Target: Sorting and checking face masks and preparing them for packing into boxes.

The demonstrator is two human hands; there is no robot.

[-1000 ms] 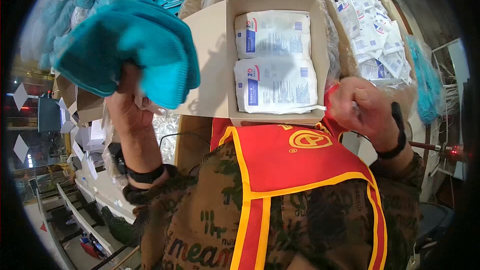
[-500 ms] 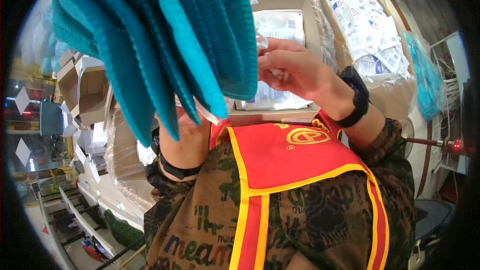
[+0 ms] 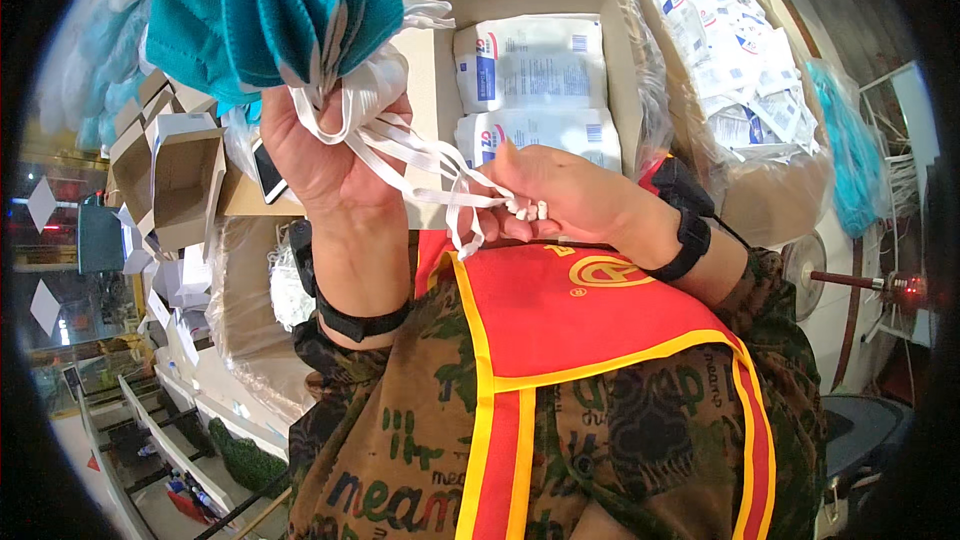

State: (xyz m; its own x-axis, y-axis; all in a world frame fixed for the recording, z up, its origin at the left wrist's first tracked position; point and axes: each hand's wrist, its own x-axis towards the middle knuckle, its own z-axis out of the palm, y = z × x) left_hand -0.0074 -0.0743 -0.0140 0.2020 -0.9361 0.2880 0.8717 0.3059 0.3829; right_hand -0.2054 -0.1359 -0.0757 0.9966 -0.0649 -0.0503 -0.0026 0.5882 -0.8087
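Teal masks held up in one hand, their straps drawn out in the other

The left hand (image 3: 338, 155) is closed round the base of a fanned bunch of teal folded masks (image 3: 270, 15), holding them aloft to the left of an open cardboard box (image 3: 624, 70). White straps (image 3: 400, 148) hang from the bunch in loops and cross to the right hand (image 3: 575, 190), whose fingers are curled in on the strap ends; small white stubs show there, though I can't tell exactly how each is gripped.

The step in hand looks to me like gathering or straightening those straps. With both hands tied together by them, the next move calls for a steady left grip and a light, even pull from the right, so that no loop snags.

Two white packets (image 3: 535, 65) lie in the box, just beyond the right hand. To the right, a plastic-lined carton (image 3: 765, 210) carries a heap of loose packets (image 3: 745, 60). On the left, beyond the left forearm, stand some open brown boxes (image 3: 185, 185).
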